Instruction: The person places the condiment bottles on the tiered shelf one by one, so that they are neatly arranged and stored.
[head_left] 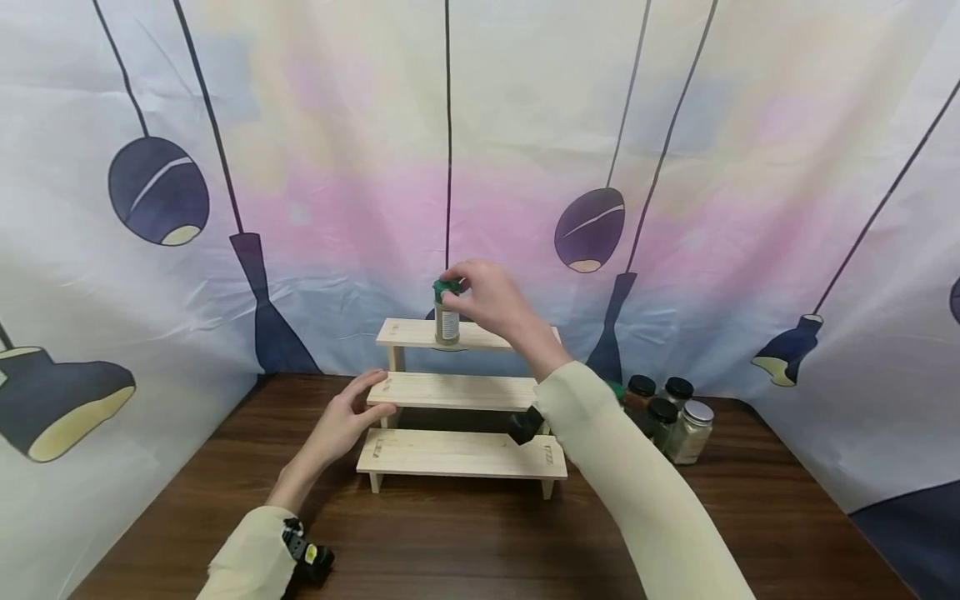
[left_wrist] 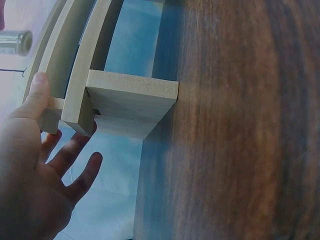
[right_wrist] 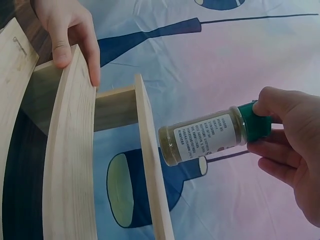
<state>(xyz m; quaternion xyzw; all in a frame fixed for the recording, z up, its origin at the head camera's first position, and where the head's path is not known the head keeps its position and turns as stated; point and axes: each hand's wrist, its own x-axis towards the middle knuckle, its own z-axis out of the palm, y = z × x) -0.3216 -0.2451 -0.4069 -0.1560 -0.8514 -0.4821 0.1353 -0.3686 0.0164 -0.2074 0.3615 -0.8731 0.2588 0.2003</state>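
Note:
My right hand [head_left: 491, 300] holds a spice jar [head_left: 447, 323] by its green cap [right_wrist: 254, 123], between thumb and fingers. The clear jar has a white printed label and pale brown powder inside. Its base is right at the top board of a three-step wooden shelf [head_left: 461, 454], near the middle of that board. At the left end of the middle step is my left hand [head_left: 337, 429]. In the left wrist view its thumb [left_wrist: 39, 95] lies on the board, and other fingers reach round the end, so the hand grips it.
On the dark wooden table [head_left: 480, 542], right of the shelf, stands a group of several spice jars. One has a silver lid [head_left: 698, 412], others black lids; my right sleeve [head_left: 622, 475] partly covers the group. A fabric backdrop [head_left: 360, 167] with printed lamps hangs close behind the shelf.

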